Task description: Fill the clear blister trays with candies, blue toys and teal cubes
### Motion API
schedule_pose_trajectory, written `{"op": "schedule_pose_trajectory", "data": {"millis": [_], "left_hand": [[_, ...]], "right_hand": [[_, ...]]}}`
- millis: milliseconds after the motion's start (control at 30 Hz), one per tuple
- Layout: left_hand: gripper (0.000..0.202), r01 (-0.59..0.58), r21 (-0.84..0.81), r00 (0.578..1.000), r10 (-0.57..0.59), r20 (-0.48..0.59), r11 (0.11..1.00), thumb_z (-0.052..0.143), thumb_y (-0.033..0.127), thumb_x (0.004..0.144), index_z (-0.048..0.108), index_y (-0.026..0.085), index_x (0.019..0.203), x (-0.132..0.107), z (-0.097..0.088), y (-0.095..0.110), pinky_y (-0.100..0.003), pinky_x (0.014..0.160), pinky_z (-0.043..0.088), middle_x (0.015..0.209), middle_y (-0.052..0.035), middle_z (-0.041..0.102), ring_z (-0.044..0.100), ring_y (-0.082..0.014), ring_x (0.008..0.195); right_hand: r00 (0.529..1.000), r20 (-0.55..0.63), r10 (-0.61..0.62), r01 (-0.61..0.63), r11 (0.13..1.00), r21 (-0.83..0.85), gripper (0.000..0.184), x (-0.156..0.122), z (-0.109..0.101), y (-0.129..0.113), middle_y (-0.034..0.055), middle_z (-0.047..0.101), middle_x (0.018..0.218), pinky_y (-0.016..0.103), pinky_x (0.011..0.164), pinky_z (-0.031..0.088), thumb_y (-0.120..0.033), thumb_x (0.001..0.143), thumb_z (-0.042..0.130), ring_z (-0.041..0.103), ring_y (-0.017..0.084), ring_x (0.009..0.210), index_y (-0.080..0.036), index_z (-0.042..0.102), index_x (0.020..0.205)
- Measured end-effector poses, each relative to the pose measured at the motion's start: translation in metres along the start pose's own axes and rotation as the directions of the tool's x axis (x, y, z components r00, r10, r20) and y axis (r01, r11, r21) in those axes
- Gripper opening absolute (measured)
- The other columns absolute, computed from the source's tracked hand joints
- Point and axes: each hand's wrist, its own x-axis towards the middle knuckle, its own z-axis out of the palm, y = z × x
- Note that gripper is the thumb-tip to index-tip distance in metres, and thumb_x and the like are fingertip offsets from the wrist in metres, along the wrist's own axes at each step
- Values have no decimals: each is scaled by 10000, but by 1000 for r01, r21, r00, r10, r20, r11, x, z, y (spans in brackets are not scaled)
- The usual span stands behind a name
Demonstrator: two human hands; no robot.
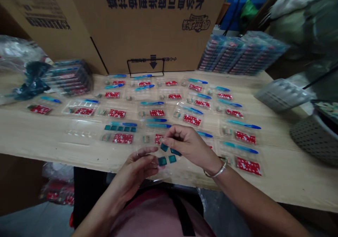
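Observation:
Near the front edge of the table, both hands work close together over several small teal square pieces. My left hand [141, 165] has its thumb and fingers closed at the edge of one teal square [162, 161]. Beside it is another teal square [172, 159]; what supports it is unclear. My right hand [187, 143], with a bangle on its wrist, is pinched above, with a teal square [164, 147] at its fingertips and another under its fingers. Just left lies a clear plastic tray [105, 138] with a row of teal squares, a red patterned packet [123, 138] and a blue pen [124, 124].
Many similar clear trays with red packets and blue pens cover the wooden table [47, 131]. A large cardboard box [150, 36] stands behind. Stacks of filled trays [240, 56] rise at back right and back left. A grey basket [314, 135] and stacked empty trays [283, 94] are at right.

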Motion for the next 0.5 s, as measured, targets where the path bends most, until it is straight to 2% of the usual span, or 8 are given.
{"op": "schedule_pose_trajectory", "data": {"millis": [100, 167, 233, 300, 400, 433, 500], "left_hand": [[248, -11, -25, 1000, 12, 10, 1000, 756, 270, 653, 643, 146, 835, 1, 2, -1, -247, 609, 511, 712, -46, 696, 686, -196, 672], [239, -31, -39, 999, 32, 5, 999, 746, 298, 670, 641, 142, 818, 2, 2, 0, -233, 590, 502, 700, -49, 698, 686, -192, 659], [230, -43, -44, 999, 43, -7, 998, 745, 291, 674, 646, 137, 815, 2, 0, 1, -223, 575, 496, 689, -50, 700, 685, -186, 644], [211, -41, -48, 999, 40, -24, 998, 744, 277, 673, 652, 130, 794, 2, -3, 2, -218, 559, 495, 675, -50, 700, 682, -180, 622], [161, -30, -57, 999, 27, -43, 998, 731, 242, 678, 658, 124, 761, 2, -6, 4, -216, 548, 502, 658, -47, 697, 675, -167, 587], [146, -28, -58, 999, 25, -47, 998, 721, 229, 685, 661, 126, 768, 1, -7, 4, -213, 546, 502, 659, -47, 697, 676, -167, 586], [137, -29, -62, 999, 27, -42, 998, 693, 220, 707, 666, 130, 805, 2, -8, 5, -208, 539, 500, 664, -48, 698, 684, -178, 609]], "right_hand": [[994, 62, -92, 106, 956, -273, 100, 10, 11, -5, -26, 571, 634, 207, 539, 363, -197, 773, 628, 483, 86, 575, -152, 578, 699], [980, 109, -169, 200, 860, -470, 77, 15, 16, -7, -8, 594, 682, 227, 610, 382, -134, 768, 633, 521, 109, 654, -150, 599, 700], [958, 192, -211, 285, 765, -578, 56, 17, 17, -9, 19, 622, 773, 247, 680, 398, -115, 799, 604, 552, 131, 741, -149, 636, 769], [921, 332, -203, 373, 701, -607, 144, 19, 13, -13, 40, 631, 859, 254, 711, 409, -90, 836, 544, 567, 141, 794, -157, 661, 889], [827, 549, -124, 494, 627, -602, 250, 24, 2, -20, 46, 625, 902, 253, 708, 418, -51, 836, 510, 574, 142, 807, -181, 663, 985], [803, 588, -100, 513, 618, -595, 261, 25, -1, -22, 42, 629, 904, 253, 713, 418, -41, 824, 517, 576, 143, 812, -185, 664, 984], [800, 593, -91, 511, 620, -595, 246, 28, -5, -25, 33, 645, 889, 254, 729, 415, -30, 798, 536, 580, 145, 821, -180, 665, 943]]}}
